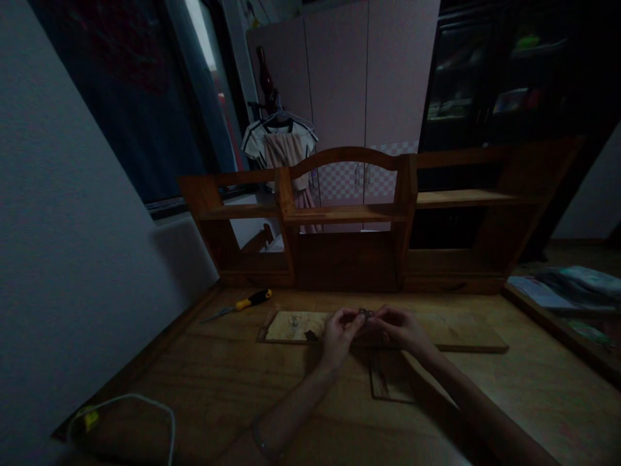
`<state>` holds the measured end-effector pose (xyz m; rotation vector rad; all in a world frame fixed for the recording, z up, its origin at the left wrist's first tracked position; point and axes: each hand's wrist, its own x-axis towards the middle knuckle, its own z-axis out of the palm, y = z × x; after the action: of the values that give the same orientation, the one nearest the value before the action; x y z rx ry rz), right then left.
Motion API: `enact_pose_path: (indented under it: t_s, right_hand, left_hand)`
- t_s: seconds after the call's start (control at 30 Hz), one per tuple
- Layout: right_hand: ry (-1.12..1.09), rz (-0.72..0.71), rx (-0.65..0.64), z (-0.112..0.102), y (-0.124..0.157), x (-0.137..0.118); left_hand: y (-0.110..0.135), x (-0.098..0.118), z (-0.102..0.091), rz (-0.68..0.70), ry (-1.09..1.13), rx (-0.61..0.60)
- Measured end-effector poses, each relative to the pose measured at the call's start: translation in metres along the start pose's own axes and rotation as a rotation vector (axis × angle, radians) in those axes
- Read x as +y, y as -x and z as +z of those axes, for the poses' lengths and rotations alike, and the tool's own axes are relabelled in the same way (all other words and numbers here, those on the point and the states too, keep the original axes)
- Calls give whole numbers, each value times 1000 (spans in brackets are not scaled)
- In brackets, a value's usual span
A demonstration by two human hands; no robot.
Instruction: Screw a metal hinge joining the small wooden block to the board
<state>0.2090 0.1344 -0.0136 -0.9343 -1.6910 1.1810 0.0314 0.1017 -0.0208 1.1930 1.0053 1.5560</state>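
Note:
Above the wooden desk, my left hand (pixel 339 335) and my right hand (pixel 402 329) meet fingertip to fingertip. Pinched between them is a small metal piece (pixel 366 313), dark with what look like holes; its exact kind is too dim and small to tell. Both hands are closed on it. Beneath them lies a long flat wooden board (pixel 466 331), with a dark mark and a worn patch at its left end. A smaller thin wooden piece (pixel 391 378) rests on the desk nearer to me, partly in the right arm's shadow.
A yellow-and-black handled screwdriver (pixel 253 300) lies left of the board, with thin metal bits by its shaft. Along the desk's back stands a wooden shelf unit (pixel 347 213). A white cable (pixel 145 398) loops at front left. Papers or bags (pixel 567 285) lie at the right.

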Motion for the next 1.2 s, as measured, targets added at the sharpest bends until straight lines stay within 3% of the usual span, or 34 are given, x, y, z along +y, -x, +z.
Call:
enact_pose_path:
  t_s: [0.17,0.3,0.57,0.7,1.0,1.1,1.2]
  right_hand:
    - [-24,7,-24,6,0,-6]
    - [-31,-11,-39,14,3,-10]
    - [-42,-35,-21,12,6,-13]
    - [-84,-14,-40,9,6,-18]
    - [-248,118,-48,4,6,-17]
    - [-270,138,-58,3,6,-14]
    - [-273,138,-52,4,6,-14]
  left_hand:
    - [-1,0,-3,87,-132,36]
    - [0,2,-2,82,-86,-17]
    - [2,11,0,110,-108,9]
    - [1,7,-3,-24,7,9]
    - [2,3,-1,-256,284,-170]
    - [2,2,1,-286,342,-212]
    - [1,2,0,-246,294,-181]
